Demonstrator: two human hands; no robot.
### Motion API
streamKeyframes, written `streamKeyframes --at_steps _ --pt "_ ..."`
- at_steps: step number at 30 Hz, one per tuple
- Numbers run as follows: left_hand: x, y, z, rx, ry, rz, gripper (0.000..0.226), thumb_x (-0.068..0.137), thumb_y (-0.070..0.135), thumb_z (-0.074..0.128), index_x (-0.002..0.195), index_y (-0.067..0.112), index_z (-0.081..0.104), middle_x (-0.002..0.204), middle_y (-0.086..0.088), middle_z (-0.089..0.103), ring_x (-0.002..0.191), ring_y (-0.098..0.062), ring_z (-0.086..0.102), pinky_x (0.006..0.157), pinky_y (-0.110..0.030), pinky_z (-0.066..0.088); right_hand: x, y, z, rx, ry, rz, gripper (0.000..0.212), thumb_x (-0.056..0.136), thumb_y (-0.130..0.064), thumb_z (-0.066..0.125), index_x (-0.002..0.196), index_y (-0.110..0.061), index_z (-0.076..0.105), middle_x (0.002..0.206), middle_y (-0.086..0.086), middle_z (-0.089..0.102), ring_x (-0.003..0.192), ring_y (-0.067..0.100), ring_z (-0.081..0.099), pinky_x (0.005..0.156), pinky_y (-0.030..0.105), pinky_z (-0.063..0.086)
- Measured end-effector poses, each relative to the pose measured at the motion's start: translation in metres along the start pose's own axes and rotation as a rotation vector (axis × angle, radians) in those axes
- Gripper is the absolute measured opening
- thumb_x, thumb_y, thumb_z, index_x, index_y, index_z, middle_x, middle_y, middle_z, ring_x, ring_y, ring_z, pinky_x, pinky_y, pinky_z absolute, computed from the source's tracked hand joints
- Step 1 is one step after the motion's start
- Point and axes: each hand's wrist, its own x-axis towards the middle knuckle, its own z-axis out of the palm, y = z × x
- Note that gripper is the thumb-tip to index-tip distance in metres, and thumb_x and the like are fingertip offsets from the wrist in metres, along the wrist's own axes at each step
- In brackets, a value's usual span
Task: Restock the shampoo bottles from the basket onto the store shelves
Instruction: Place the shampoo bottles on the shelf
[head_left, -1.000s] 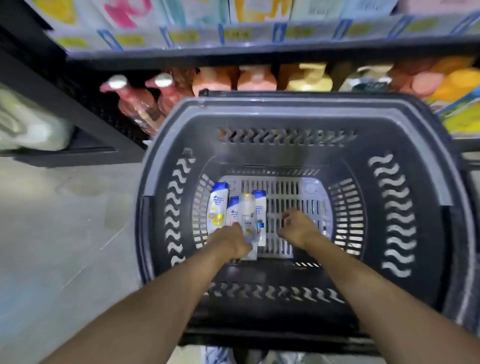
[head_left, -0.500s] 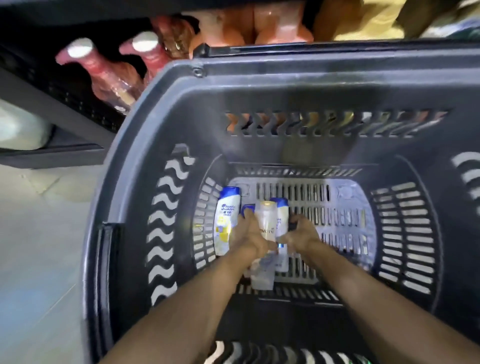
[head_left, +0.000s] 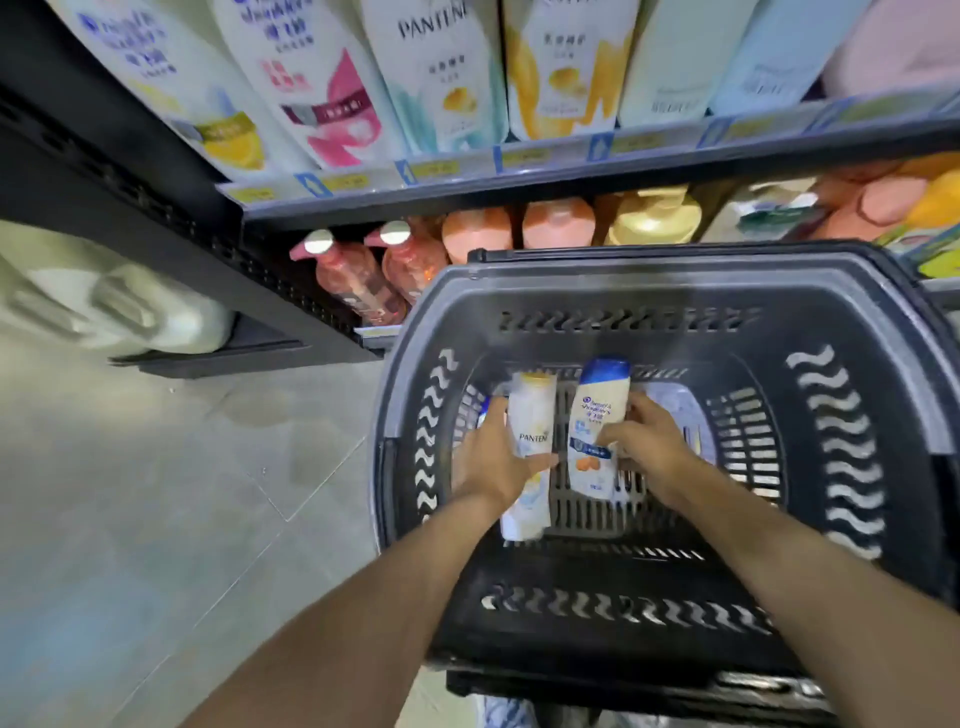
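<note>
A: The fingers (head_left: 497, 415) of the left hand (head_left: 491, 462), what are they doing?

B: They are curled round a white Pantene bottle (head_left: 532, 441), with the thumb laid across its label. The right hand (head_left: 652, 449) grips a blue-capped bottle (head_left: 597, 415) the same way, with its fingers wrapped behind the bottle's right edge and the thumb on the front.

A: Where are the two bottles?

B: They are inside the mouth of the dark basket (head_left: 675, 275), side by side with a narrow gap between them. Their caps point toward the shelving. They look lifted off the slatted bottom, though I cannot tell for certain.

A: Is anything else in the basket?

B: A sliver of another bottle (head_left: 486, 408) shows by the left wall. It is mostly hidden behind the left hand, so I cannot tell more about it.

A: And the shelving?

B: The upper shelf (head_left: 519, 179) carries a row of tall bottles standing close together, among them a large Pantene one (head_left: 441, 67). Price tags run along its front edge. Below it, just beyond the basket's far rim, stand two pink pump bottles (head_left: 363, 275), some orange bottles (head_left: 478, 228) and a yellow one (head_left: 654, 218).

A: What about off to the left?

B: There is grey tiled floor (head_left: 156, 493), and pale jugs (head_left: 130, 312) sit low beside the shelving.
</note>
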Motion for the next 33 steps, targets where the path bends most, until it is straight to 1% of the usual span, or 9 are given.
streamKeyframes --at_steps 4,7,10,14,17,21,26,30,33 --pt "-0.061 0.059 -0.073 -0.022 0.09 0.08 0.082 0.071 0.051 0.083 0.136 0.023 0.041 0.115 0.001 0.068 0.1 -0.026 0.065 0.083 -0.043 0.055 -0.095 -0.076 -0.031 0.12 -0.006 -0.094 0.039 0.082 0.009 0.056 0.118 -0.006 0.056 0.109 0.007 0.067 0.093 0.025 0.065 0.065 0.033 0.051" --pt "-0.113 0.11 -0.134 -0.07 0.15 0.162 0.072 0.07 0.051 0.083 0.128 0.032 0.044 0.113 0.004 0.069 0.1 -0.023 0.066 0.082 -0.045 0.055 -0.171 -0.134 -0.054 0.223 -0.004 -0.153 0.031 0.087 0.004 0.059 0.114 -0.011 0.058 0.099 0.0 0.068 0.087 0.02 0.066 0.073 0.038 0.053" --pt "-0.17 0.167 -0.197 -0.095 0.22 0.251 0.068 0.068 0.05 0.084 0.123 0.033 0.048 0.111 0.01 0.068 0.098 -0.016 0.066 0.083 -0.042 0.055 -0.252 -0.195 -0.075 0.271 -0.025 -0.232 0.031 0.082 0.002 0.068 0.111 -0.008 0.062 0.103 0.009 0.072 0.091 0.029 0.07 0.081 0.046 0.056" --pt "-0.257 0.247 -0.276 -0.088 0.322 0.427 0.072 0.068 0.055 0.083 0.127 0.026 0.052 0.108 0.006 0.071 0.093 -0.016 0.067 0.078 -0.038 0.055 -0.373 -0.281 -0.099 0.159 -0.05 -0.48 0.035 0.075 0.01 0.073 0.096 -0.016 0.063 0.089 0.003 0.074 0.079 0.02 0.07 0.068 0.03 0.058" --pt "-0.317 0.299 -0.325 -0.139 0.394 0.565 0.068 0.07 0.054 0.081 0.127 0.026 0.056 0.108 0.004 0.073 0.091 -0.015 0.067 0.077 -0.037 0.055 -0.455 -0.34 -0.114 0.089 0.035 -0.679 0.037 0.068 0.008 0.08 0.089 -0.016 0.062 0.095 0.009 0.071 0.087 0.025 0.067 0.082 0.038 0.055" --pt "-0.389 0.368 -0.39 -0.27 0.549 0.74 0.062 0.07 0.046 0.085 0.123 0.023 0.063 0.101 0.006 0.074 0.087 -0.01 0.068 0.074 -0.028 0.053 -0.554 -0.411 -0.136 0.103 0.092 -0.871 0.035 0.07 0.007 0.078 0.1 -0.001 0.061 0.1 0.019 0.07 0.085 0.026 0.066 0.082 0.046 0.055" --pt "-0.46 0.432 -0.454 -0.362 0.67 0.922 0.062 0.072 0.038 0.086 0.125 0.024 0.056 0.104 0.009 0.069 0.089 -0.003 0.065 0.072 -0.016 0.052 -0.644 -0.487 -0.157 0.106 0.133 -1.07 0.035 0.072 0.0 0.081 0.102 -0.003 0.063 0.103 0.017 0.072 0.087 0.026 0.069 0.082 0.047 0.058" --pt "-0.496 0.462 -0.499 -0.396 0.76 1.006 0.064 0.067 0.057 0.082 0.118 0.033 0.052 0.105 0.015 0.069 0.094 0.0 0.066 0.079 -0.036 0.058 -0.699 -0.539 -0.162 0.123 0.13 -1.229 0.032 0.074 -0.003 0.08 0.102 -0.005 0.064 0.095 0.007 0.071 0.078 0.011 0.066 0.059 0.017 0.052" --pt "-0.512 0.479 -0.529 -0.426 0.827 1.06 0.07 0.062 0.063 0.079 0.121 0.035 0.052 0.105 0.014 0.07 0.097 -0.003 0.067 0.083 -0.042 0.058 -0.731 -0.568 -0.16 0.169 0.094 -1.297 0.036 0.076 -0.003 0.078 0.109 -0.004 0.064 0.096 0.004 0.071 0.075 0.003 0.065 0.053 0.01 0.048"
